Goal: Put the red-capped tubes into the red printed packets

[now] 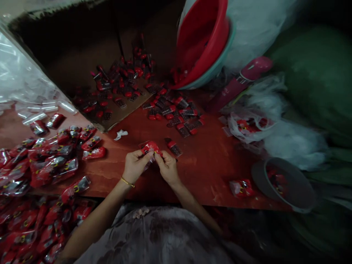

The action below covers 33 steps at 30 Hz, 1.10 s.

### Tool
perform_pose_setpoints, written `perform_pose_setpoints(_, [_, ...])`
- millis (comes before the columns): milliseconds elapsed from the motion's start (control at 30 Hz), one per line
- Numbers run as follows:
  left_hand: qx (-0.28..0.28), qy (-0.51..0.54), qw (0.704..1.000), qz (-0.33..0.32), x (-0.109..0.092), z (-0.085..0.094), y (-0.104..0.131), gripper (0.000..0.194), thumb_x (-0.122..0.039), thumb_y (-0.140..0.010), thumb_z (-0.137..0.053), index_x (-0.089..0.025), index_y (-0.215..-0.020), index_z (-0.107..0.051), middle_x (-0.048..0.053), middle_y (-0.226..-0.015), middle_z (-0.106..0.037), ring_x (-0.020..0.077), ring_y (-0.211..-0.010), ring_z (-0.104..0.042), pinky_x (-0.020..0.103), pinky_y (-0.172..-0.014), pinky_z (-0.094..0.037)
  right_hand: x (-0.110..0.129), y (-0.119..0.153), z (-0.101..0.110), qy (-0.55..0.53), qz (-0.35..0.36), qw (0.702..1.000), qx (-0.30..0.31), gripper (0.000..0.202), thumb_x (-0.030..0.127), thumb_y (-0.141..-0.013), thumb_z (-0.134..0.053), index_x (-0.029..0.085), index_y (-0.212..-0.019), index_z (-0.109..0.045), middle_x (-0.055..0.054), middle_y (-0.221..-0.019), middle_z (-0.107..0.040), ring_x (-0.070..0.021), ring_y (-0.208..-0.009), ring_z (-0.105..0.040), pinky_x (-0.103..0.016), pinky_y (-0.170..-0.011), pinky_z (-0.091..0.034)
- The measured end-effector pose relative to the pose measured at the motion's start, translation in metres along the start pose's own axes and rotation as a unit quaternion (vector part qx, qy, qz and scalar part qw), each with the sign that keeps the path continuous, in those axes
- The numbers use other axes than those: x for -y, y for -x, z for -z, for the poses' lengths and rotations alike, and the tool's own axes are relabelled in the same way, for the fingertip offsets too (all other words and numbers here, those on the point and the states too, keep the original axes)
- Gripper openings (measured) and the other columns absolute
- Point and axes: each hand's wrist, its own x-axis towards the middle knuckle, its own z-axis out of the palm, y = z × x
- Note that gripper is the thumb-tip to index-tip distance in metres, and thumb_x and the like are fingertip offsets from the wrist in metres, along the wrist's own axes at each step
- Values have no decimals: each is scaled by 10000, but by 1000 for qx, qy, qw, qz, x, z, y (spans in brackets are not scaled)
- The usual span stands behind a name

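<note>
The person's left hand [134, 167] and right hand [168, 168] each have the grip closed on a small red packet of clear plastic [150, 147], thumbs and fingers pinching it between them. The packet is above the reddish-brown wooden surface [211, 161], toward the near edge. Just beyond the right hand lies a small dark-and-red container with a clear cover [173, 146]. A heap of glossy red packets [52, 157] covers the left side of the surface, an open brown cardboard box [118, 119] stands toward the far edge, and a round grey plastic bowl [301, 189] sits by the near right corner.
</note>
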Motion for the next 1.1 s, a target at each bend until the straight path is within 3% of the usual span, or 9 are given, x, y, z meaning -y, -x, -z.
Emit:
perform_pose_setpoints(133, [-18, 27, 999, 10, 5, -5, 1, 278, -368, -573, -768, -131, -713, -730, 11, -625, -664, 102, -550, -530, 207, -545, -429, 0, 1, 1, 54, 9, 998, -11, 352, 352, -902, -363, 209, -582, -387, 35, -540, -423, -99, -529, -405, -224, -517, -325])
perform_pose_setpoints(233, [0, 114, 992, 63, 0, -6, 2, 368, -394, -535, -790, -126, -778, -721, 33, -697, -689, 107, -588, -577, 221, -598, -469, 0, -1, 6, 67, 25, 997, 7, 293, 346, -891, -396, 208, -640, -457, 20, -592, -487, -117, -579, -456, -238, -570, -364])
perform_pose_setpoints(367, [-30, 153, 982, 110, -11, -3, -2, 376, -378, -432, -838, -105, -617, -658, 11, -586, -645, 78, -515, -563, 190, -539, -464, -3, -6, 24, 123, 67, 990, 22, 284, 369, -906, -363, 197, -804, -563, -33, -751, -606, -165, -738, -551, -283, -704, -420])
perform_pose_setpoints(500, [-70, 213, 964, 143, -16, 2, -8, 397, -316, -394, -859, -125, -552, -549, -18, -582, -628, 73, -507, -577, 187, -528, -481, -18, -10, 54, 359, 50, 930, -52, 423, 462, -873, -407, 140, -1103, -555, -157, -1115, -590, -282, -1019, -501, -426, -853, -385])
perform_pose_setpoints(633, [-62, 235, 958, 151, -15, 2, -8, 380, -287, -442, -850, -135, -590, -536, -31, -583, -624, 70, -500, -582, 174, -503, -476, -39, -9, 71, 477, -12, 878, -40, 448, 455, -829, -490, 113, -1111, -560, -193, -1209, -538, -332, -1060, -463, -470, -823, -392])
perform_pose_setpoints(767, [-72, 234, 958, 150, -12, -1, -6, 353, -264, -453, -847, -137, -655, -587, -27, -614, -644, 68, -509, -594, 170, -518, -480, -45, -3, 68, 404, 9, 914, -38, 277, 347, -834, -492, 157, -1009, -592, -139, -1061, -624, -282, -962, -527, -415, -788, -420])
perform_pose_setpoints(900, [-68, 222, 964, 129, -11, 2, -3, 358, -298, -444, -847, -133, -655, -610, -23, -613, -639, 71, -525, -592, 188, -553, -492, -29, 13, 67, 176, -27, 984, 17, 236, 367, -834, -505, 198, -978, -583, -24, -729, -638, -172, -640, -576, -299, -631, -458])
perform_pose_setpoints(1000, [-63, 211, 968, 117, -14, 2, -1, 378, -337, -420, -851, -127, -627, -615, -25, -607, -632, 59, -510, -574, 179, -543, -479, -11, 28, 68, 14, -74, 996, 57, 248, 396, -838, -503, 202, -979, -569, 38, -588, -560, -116, -482, -515, -237, -509, -429])
perform_pose_setpoints(1100, [-52, 213, 968, 125, -17, -1, 2, 394, -363, -403, -852, -120, -614, -625, -19, -594, -632, 60, -506, -569, 181, -538, -472, 3, 38, 65, -37, -85, 994, 54, 225, 398, -819, -539, 202, -916, -589, 44, -589, -538, -92, -455, -475, -214, -464, -396])
